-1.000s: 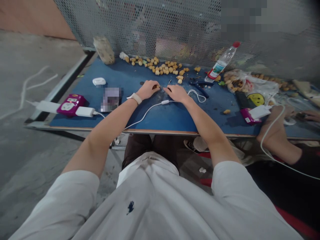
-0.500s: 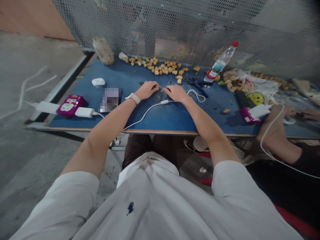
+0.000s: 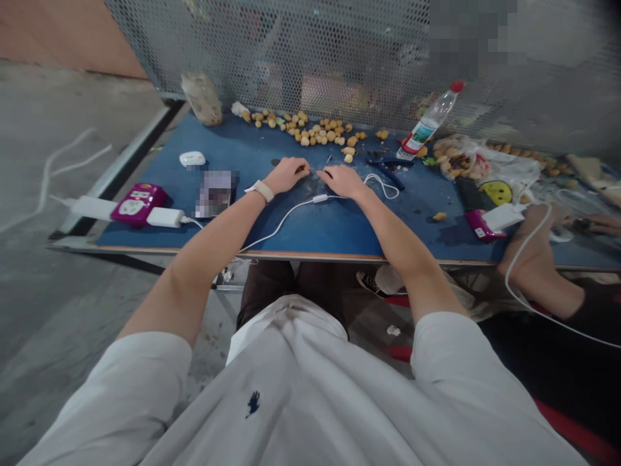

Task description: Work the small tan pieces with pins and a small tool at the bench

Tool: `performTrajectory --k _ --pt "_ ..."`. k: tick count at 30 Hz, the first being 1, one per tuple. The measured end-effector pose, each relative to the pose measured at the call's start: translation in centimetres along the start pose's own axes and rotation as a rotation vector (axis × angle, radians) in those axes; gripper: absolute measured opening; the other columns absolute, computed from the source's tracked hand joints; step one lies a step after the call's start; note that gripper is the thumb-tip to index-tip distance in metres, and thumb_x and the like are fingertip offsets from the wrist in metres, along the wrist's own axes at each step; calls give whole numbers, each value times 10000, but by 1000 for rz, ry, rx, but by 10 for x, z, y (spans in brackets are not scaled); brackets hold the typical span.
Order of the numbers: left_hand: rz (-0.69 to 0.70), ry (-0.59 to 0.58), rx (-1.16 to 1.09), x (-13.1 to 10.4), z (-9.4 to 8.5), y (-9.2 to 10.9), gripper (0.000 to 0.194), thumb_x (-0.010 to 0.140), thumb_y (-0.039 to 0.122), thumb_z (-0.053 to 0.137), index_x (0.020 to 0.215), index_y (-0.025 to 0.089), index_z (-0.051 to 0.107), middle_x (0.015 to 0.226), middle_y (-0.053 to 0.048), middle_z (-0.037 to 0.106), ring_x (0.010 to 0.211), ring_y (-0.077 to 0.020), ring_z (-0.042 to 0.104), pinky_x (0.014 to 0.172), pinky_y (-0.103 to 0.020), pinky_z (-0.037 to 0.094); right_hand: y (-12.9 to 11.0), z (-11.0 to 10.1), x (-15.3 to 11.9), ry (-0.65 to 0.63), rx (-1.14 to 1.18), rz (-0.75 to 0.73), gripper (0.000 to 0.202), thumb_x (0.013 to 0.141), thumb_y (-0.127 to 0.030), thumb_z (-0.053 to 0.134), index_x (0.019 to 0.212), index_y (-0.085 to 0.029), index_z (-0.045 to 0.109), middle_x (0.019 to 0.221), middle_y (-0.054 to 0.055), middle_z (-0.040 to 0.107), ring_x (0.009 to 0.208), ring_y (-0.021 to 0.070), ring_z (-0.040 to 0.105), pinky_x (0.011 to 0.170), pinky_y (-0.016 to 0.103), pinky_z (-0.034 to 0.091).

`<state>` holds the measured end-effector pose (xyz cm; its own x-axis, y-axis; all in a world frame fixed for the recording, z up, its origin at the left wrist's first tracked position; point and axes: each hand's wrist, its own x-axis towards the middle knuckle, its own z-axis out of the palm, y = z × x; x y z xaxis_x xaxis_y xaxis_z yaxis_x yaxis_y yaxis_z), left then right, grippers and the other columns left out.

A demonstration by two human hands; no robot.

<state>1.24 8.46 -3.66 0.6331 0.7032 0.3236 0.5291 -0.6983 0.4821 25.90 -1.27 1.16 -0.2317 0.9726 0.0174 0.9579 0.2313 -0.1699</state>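
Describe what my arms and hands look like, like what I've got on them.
Both hands, left and right, are bare, with no gloves. The left wrist wears a pale band; no band shows on the right wrist. Loose, pale grey short sleeves end around the elbows, leaving both forearms uncovered.

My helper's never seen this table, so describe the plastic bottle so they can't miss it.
Find the blue table by the metal mesh. Toward its back, between the tan heap and the plastic bag, stands a clear bottle. Only it has a red cap.
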Motion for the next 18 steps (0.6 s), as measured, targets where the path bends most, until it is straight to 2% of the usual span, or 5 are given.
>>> performTrajectory --k 7,13,18 --pt "-10 17 12 1 2 -2 249 1132 326 689 1194 226 910 1195 -141 929 1147 -337 811 1185 -495 620 -4 -2 -1 -10 -9 28 670 1402 -594 365 1347 -195 901 1447 246 934 1389 470 849 1128 508 603" --pt "-14 19 -14 0 1 -1 211 1135 356 731 1157 233 901 1069 -104 889 1061 -309 777 1168 -475 611 -5 -3 -2 3 -4 30 697 1403 -622 360 1341 -205 915 1441 237 937 1369 456 850 1119 496 599" --pt "-11 19 -10 1 1 -2 204 1137 360 742 1148 233 901 1060 -98 878 1060 -308 777 1154 -468 614 -3 -3 -2 -3 11 15 680 1406 -618 376 1333 -204 911 1444 239 935 1379 454 853 1132 491 595"
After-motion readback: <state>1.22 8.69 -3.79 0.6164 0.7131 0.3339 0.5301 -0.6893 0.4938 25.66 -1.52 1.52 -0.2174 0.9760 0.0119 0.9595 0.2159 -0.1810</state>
